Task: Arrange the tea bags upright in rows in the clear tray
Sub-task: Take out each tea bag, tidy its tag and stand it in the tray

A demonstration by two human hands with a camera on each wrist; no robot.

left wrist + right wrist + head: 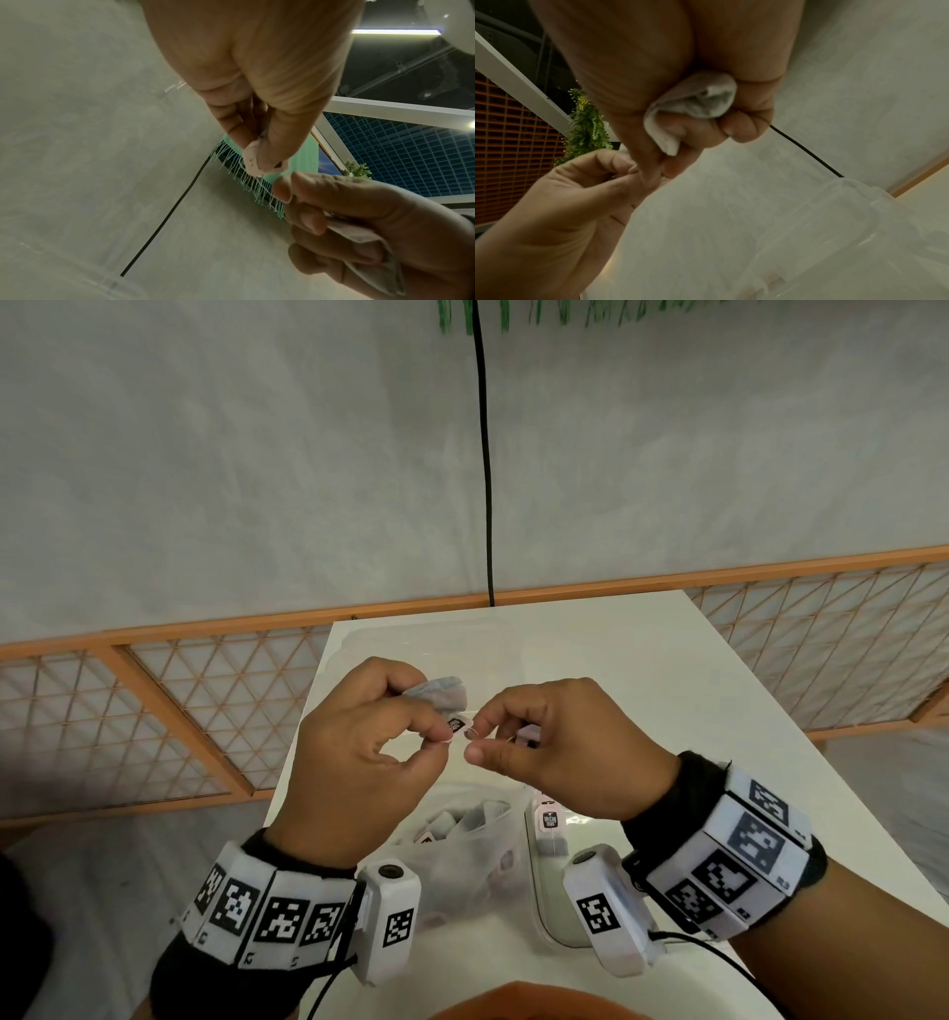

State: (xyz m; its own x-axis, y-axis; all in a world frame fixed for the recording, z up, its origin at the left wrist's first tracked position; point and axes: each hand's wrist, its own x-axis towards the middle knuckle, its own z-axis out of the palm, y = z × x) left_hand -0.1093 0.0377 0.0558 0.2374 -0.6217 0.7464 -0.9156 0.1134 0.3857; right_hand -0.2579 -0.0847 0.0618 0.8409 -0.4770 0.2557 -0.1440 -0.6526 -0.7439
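Both hands are raised above the white table (642,660). My left hand (442,732) holds a grey-white tea bag (437,692) and pinches its small paper tag (455,725) (253,160) between thumb and forefinger. My right hand (472,743) pinches at the same spot, fingertip to fingertip with the left. It also keeps a second tea bag (693,101) (359,233) crumpled in its curled fingers. The clear tray (533,886) (859,219) lies below the right wrist, with a few tea bags (549,823) standing at its far end.
A thin plastic bag (462,860) holding several loose tea bags lies on the table under my hands, left of the tray. A black cable (485,480) hangs down the grey wall behind the table. An orange lattice fence (205,701) runs behind the table.
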